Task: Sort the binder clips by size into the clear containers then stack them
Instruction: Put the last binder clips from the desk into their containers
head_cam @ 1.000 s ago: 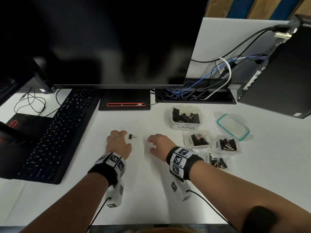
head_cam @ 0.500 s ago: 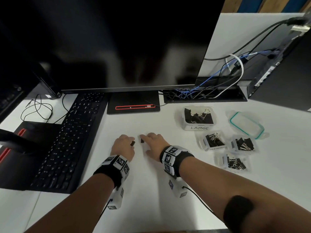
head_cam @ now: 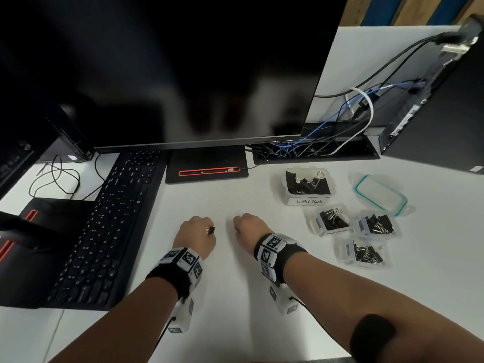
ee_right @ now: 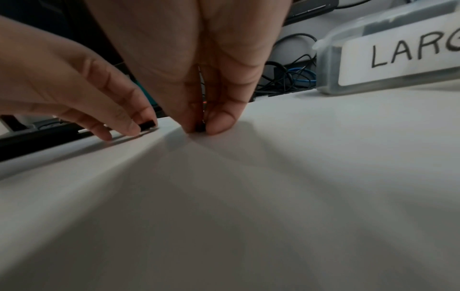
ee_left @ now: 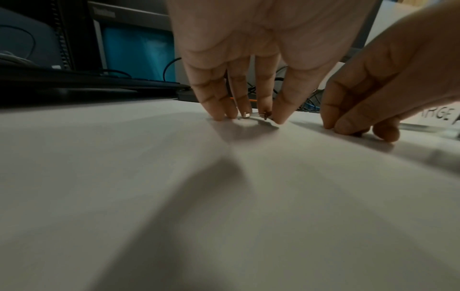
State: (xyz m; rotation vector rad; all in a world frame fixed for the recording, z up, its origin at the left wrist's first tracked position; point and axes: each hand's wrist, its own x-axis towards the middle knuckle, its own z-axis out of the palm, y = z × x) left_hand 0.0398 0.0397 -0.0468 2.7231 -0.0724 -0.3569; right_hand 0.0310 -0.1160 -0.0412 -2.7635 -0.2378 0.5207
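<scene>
My left hand rests on the white desk and pinches a small black binder clip at its fingertips; the right wrist view shows that clip under the left fingers. A short gap to the right, my right hand is curled, thumb and finger pinching another tiny black clip against the desk. Clear containers of clips stand to the right: one labelled LARGE, a medium one, and two smaller ones.
A clear lid with a teal rim lies behind the small containers. A black keyboard borders the left, a monitor base and cable tray the back, a computer tower the far right.
A second ago a small clip lay on the desk beside my left fingers; my left hand now pinches it. The hands met half a second ago and have since drawn apart.
</scene>
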